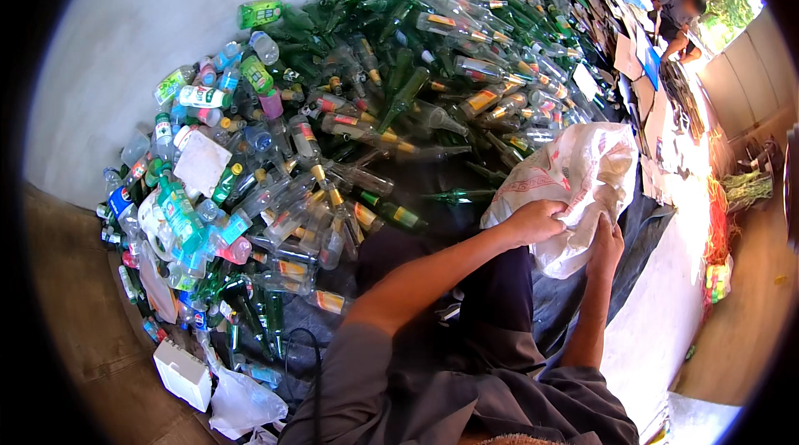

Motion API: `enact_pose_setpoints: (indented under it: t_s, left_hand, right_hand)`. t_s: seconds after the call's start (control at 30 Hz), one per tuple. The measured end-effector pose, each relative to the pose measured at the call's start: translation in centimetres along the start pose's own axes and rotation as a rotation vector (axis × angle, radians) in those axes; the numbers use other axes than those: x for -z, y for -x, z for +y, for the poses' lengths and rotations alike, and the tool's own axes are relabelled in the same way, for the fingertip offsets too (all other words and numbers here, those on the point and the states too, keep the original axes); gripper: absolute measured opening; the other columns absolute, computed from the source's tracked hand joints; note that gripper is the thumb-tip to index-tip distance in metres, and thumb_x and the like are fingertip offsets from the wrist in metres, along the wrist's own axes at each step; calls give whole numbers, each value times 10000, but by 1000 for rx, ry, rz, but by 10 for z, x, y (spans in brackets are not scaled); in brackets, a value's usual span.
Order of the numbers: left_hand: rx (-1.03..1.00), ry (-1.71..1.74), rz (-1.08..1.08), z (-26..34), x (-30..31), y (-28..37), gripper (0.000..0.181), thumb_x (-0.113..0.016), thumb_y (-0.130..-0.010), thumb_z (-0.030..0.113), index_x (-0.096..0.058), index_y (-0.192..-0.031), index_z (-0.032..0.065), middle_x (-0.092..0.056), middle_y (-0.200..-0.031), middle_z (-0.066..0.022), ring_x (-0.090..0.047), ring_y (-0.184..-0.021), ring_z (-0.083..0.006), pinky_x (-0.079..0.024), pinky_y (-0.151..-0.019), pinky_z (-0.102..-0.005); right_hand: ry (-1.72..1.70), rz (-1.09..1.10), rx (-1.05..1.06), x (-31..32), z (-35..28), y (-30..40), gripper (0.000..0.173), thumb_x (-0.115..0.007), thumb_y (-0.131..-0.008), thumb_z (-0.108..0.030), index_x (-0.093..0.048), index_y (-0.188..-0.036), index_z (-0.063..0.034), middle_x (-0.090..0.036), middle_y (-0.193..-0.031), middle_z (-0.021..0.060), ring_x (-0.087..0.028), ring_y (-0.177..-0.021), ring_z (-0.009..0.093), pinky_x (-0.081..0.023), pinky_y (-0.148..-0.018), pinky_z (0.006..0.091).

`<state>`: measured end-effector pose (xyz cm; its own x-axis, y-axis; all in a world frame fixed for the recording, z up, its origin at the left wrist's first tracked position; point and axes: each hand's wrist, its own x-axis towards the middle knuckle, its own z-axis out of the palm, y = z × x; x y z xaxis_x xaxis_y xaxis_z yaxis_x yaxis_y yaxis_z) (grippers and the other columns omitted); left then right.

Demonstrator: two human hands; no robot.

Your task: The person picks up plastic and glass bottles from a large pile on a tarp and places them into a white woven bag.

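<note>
A white woven plastic sack [542, 181] with red printed patterns is held up over my right knee. My left hand [542, 221] grips its near side, fingers closed on the fabric. A short way to the right, my right hand [604, 244] pinches the sack's crumpled lower edge between thumb and fingers. Whatever the sack may contain is hidden. Just beyond my knees lies a large heap of glass bottles, clear ones [484, 98] with yellow-and-red labels mixed with green ones [404, 95].
Plastic bottles [181, 214] crowd the left of the heap. A white plastic box [182, 373] and a white plastic bag [246, 401] lie lower left. Flattened cardboard [643, 108] is stacked at right, with a person [677, 20] crouching behind it. Orange netting [718, 220] hangs at far right.
</note>
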<state>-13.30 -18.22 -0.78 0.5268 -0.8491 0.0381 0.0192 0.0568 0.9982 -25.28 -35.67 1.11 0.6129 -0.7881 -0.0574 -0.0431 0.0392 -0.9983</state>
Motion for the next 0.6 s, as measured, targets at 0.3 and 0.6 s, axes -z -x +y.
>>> enact_pose_setpoints:
  t_s: [0.3, 0.6]
  left_hand:
    - [244, 447, 307, 14, 21, -1, 328, -520, -793, 5, -706, -1062, 23, -695, -928, -68, -655, -859, -150, -495, -749, -302]
    - [-90, 1136, 294, -18, 30, -15, 357, -510, -783, -43, -639, -1110, 15, -676, -994, -105, -671, -899, -219, -533, -813, -352]
  right_hand:
    - [-263, -104, -145, 44, 34, -23, 386, -463, -934, -106, -601, -1209, 126, -648, -1172, 178, -638, -1074, 269, -505, -948, 363]
    - [-411, -2, -276, 53, 42, -23, 422, -348, -970, -78, -526, -1302, 112, -572, -1280, 223, -580, -1176, 313, -502, -995, 454]
